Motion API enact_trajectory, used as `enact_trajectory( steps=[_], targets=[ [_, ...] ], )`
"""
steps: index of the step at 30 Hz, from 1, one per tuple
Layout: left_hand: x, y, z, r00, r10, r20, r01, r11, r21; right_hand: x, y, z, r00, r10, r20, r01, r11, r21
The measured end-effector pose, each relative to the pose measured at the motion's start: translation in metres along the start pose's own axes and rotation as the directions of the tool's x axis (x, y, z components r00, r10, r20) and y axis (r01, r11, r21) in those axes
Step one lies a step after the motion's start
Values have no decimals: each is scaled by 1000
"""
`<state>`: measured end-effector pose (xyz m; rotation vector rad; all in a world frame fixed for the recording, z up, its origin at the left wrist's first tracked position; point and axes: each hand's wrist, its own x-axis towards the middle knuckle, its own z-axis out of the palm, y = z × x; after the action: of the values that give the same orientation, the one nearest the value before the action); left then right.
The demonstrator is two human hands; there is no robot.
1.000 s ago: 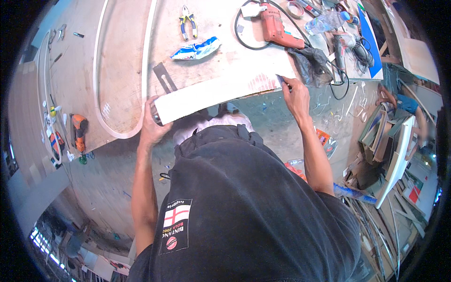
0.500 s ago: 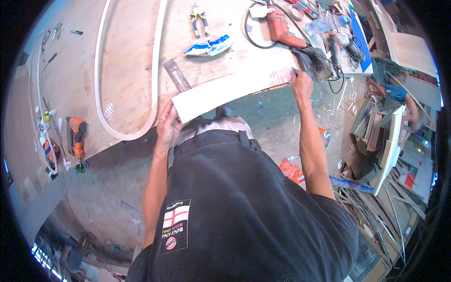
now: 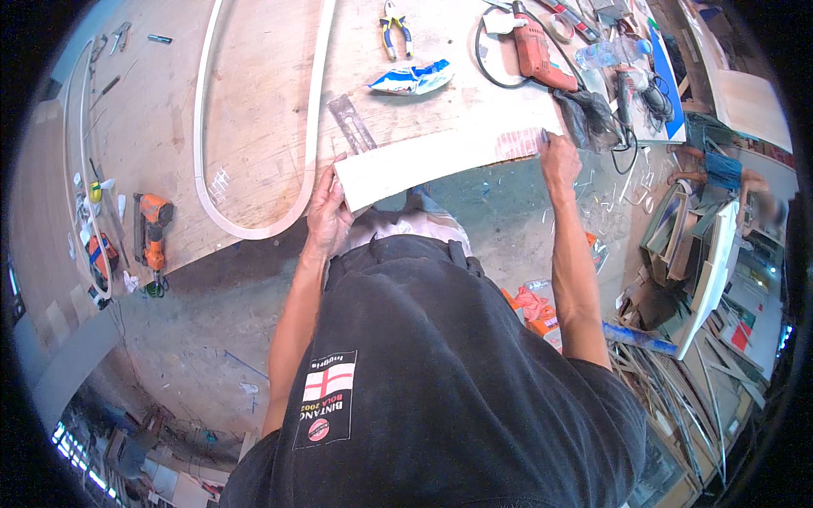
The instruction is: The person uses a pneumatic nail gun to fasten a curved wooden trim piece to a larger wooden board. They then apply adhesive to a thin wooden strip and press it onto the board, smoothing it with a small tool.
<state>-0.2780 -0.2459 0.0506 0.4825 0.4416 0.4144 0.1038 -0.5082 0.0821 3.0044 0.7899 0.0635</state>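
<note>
A long white panel (image 3: 432, 161) lies along the near edge of the workbench, with reddish marks close to its right end. My left hand (image 3: 331, 212) grips its left end, thumb and fingers closed around the edge. At the other end, my right hand (image 3: 561, 161) is closed, and a small dark thing shows at its fingertips against the panel; what it is I cannot make out. Just behind the panel's left part lies a flat slotted metal piece (image 3: 351, 124). A blue-and-white packet (image 3: 412, 78) and yellow-and-blue pliers (image 3: 395, 32) lie farther back.
White U-shaped strip (image 3: 256, 233) lies on the bench (image 3: 262, 127) at left, past it an orange nail gun (image 3: 153, 229). A red power drill (image 3: 538, 55), plastic bottle (image 3: 611, 53) and black bag (image 3: 586, 118) crowd the right. Another person (image 3: 724, 169) is at far right, near stacked scrap boards.
The whole view has shifted, so bench, tools and panel appear farther right. Both hands keep their places at the panel's ends.
</note>
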Motion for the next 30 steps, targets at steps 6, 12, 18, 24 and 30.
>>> enact_trajectory(
  steps=[6, 12, 18, 24, 30],
  targets=[
    [-2, -1, 2, 1000, -15, -10, 16, 999, 30, -1, 7, 2, 998, 60, -14, -59, 997, 41],
    [-1, -5, 9, 999, -7, -31, 7, 1000, -9, -26, -38, 14, 993, -88, -75, 98, 986, 136],
    [-1, -4, 14, 999, -51, 2, 51, 998, -40, -71, -106, 18, 973, -202, -113, 224, 943, 246],
    [2, -15, 6, 999, -37, -10, 37, 999, -35, -118, -189, -4, 955, -294, 29, 257, 877, 405],
    [-2, -19, 12, 999, -43, 29, 46, 992, -114, -144, -235, -35, 939, -333, 83, 224, 778, 586]
  ],
)
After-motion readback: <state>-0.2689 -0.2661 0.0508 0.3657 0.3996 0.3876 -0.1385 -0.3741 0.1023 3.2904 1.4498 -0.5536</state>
